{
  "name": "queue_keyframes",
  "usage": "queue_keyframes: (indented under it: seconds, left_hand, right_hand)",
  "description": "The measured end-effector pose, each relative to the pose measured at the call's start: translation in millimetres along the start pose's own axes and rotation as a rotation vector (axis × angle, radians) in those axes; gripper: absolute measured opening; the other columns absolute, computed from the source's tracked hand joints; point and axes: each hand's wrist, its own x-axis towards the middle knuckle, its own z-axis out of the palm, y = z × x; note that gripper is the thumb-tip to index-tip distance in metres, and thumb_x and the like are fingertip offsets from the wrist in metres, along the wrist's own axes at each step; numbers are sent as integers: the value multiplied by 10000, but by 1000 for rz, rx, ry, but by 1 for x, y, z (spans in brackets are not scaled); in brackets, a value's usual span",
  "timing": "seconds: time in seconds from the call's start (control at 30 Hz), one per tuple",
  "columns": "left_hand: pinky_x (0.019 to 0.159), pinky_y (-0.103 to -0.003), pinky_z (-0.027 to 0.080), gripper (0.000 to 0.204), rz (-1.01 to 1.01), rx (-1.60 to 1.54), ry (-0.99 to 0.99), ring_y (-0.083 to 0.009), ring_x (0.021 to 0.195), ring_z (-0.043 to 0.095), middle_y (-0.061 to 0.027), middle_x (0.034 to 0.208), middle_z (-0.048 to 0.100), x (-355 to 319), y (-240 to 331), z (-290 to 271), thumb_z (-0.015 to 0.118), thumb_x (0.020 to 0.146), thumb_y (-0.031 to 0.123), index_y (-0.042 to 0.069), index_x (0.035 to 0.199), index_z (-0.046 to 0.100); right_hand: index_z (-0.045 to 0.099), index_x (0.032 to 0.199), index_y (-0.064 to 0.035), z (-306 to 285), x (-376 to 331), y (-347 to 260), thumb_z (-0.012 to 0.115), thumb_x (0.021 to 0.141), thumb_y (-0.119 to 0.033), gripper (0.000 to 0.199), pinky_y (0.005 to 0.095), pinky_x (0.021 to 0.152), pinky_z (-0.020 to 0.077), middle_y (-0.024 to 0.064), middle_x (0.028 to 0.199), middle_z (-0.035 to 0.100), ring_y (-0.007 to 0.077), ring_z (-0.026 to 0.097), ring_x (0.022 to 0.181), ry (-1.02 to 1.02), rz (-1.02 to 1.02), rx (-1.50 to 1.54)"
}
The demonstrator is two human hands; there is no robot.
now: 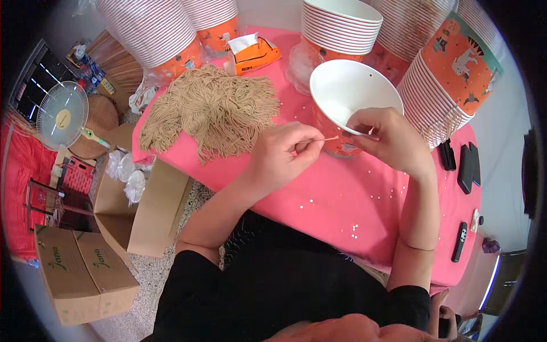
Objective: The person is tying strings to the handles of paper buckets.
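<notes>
My left hand (289, 151) pinches a thin beige cord (331, 138) | to its right, my right hand (392, 137) pinches the near rim of a round tapered bucket (345, 91), white inside, orange-patterned outside, small dark hole in its far wall | loose tan cord heap (213, 108) beyond left hand

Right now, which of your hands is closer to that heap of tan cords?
Left. The left hand, pinching a thin cord, is near the lower right of the heap of tan cords; the right hand is farther right, holding a white-lined bucket.
</notes>
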Motion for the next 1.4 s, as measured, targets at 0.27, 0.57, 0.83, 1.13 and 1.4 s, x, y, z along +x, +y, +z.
queue_keyframes:
  seconds: [0.27, 0.57, 0.83, 1.13, 1.4]
  left_hand:
    - [457, -252, 404, 100, 20, 102, 104, -96, 497, 531, -50, 673, 637, -1, -1, 17, 714, 780, 22, 31, 874, 683]
    - [484, -212, 423, 89, 22, 123, 145, -45, 548, 561, -44, 668, 636, 2, -4, 23, 708, 800, -2, 7, 884, 682]
    - [473, -292, 473, 88, 0, 186, 183, -191, 538, 642, -77, 660, 653, 3, -6, 27, 718, 754, 50, 53, 813, 652]
    - [456, -303, 467, 121, 9, 192, 186, -192, 516, 634, -78, 646, 650, 5, 0, 31, 728, 749, 59, 64, 761, 607]
    - [461, -325, 470, 123, 17, 224, 133, -219, 536, 634, -84, 654, 640, 7, 8, 29, 719, 776, 75, 67, 763, 597]
  right_hand:
    - [650, 910, 18, 6, 0, -6, 629, 795, 1, 119, 311, 620, 483, 107, 751, 645, 178, 607, 662, 52, 1, 32]
    - [654, 912, 14, 6, 1, -8, 649, 773, -30, 146, 325, 612, 484, 135, 765, 647, 227, 613, 651, 65, -20, 5]
    - [659, 902, 7, 8, 1, -7, 653, 762, -27, 145, 327, 612, 485, 137, 766, 648, 233, 617, 653, 89, -46, -1]
    - [638, 909, 39, 2, 1, -8, 629, 858, -52, 104, 282, 614, 475, 83, 737, 628, 117, 588, 672, -10, 49, 106]
    - [648, 976, 41, 5, 14, 4, 596, 886, -27, 124, 229, 590, 438, 25, 726, 612, 58, 501, 660, 11, -16, 283]
